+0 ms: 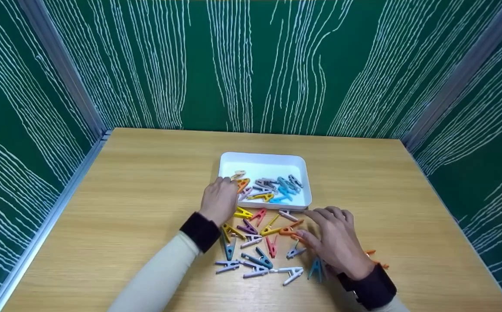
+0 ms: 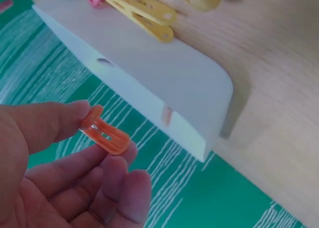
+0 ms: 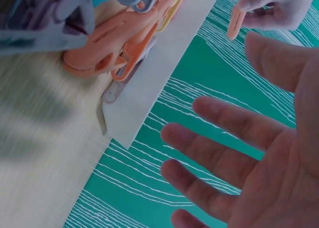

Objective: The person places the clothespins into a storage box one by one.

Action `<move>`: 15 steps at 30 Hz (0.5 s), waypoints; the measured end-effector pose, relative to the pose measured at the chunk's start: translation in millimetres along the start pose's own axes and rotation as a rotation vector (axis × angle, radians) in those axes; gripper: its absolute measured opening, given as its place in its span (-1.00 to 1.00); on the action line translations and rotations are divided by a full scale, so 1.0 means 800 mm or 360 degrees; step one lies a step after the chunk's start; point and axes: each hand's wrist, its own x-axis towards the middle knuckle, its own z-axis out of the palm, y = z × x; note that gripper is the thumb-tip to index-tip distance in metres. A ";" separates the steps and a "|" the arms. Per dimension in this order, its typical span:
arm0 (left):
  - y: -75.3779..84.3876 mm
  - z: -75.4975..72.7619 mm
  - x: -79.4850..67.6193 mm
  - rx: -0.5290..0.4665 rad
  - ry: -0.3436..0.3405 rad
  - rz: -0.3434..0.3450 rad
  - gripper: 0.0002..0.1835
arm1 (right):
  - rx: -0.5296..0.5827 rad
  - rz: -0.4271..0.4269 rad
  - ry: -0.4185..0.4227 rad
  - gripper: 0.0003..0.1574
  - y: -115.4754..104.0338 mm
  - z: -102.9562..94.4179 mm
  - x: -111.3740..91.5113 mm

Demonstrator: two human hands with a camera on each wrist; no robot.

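My left hand (image 1: 220, 200) pinches an orange clothespin (image 2: 110, 136) between thumb and fingers, over the left part of a white tray (image 1: 264, 159). Inside that tray lie several clothespins, among them yellow (image 1: 263, 197), light blue (image 1: 280, 198) and grey ones. With its fingers spread and relaxed, my right hand (image 1: 337, 237) hovers at the right side of a loose pile of clothespins. Nothing shows between its fingers in the right wrist view. Closest to its thumb are orange clothespins (image 1: 289, 230), and a teal one (image 1: 315, 269) lies by the wrist.
In front of the tray, purple (image 1: 247, 227), red (image 1: 271, 247), yellow and pale lilac (image 1: 255, 271) clothespins are scattered over the wooden table (image 1: 155, 173). Green panels with white wavy lines (image 1: 255, 65) stand behind and at both sides.
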 end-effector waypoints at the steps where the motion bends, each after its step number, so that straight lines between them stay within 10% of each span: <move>1: 0.000 0.002 0.005 0.0009 -0.0015 -0.0015 -0.86 | 0.0001 -0.0006 0.0005 -0.35 0.000 0.000 0.000; 15: -0.006 0.034 0.053 0.0033 0.0019 -0.0095 -0.91 | -0.0001 0.0016 -0.0028 -0.32 0.002 -0.001 0.000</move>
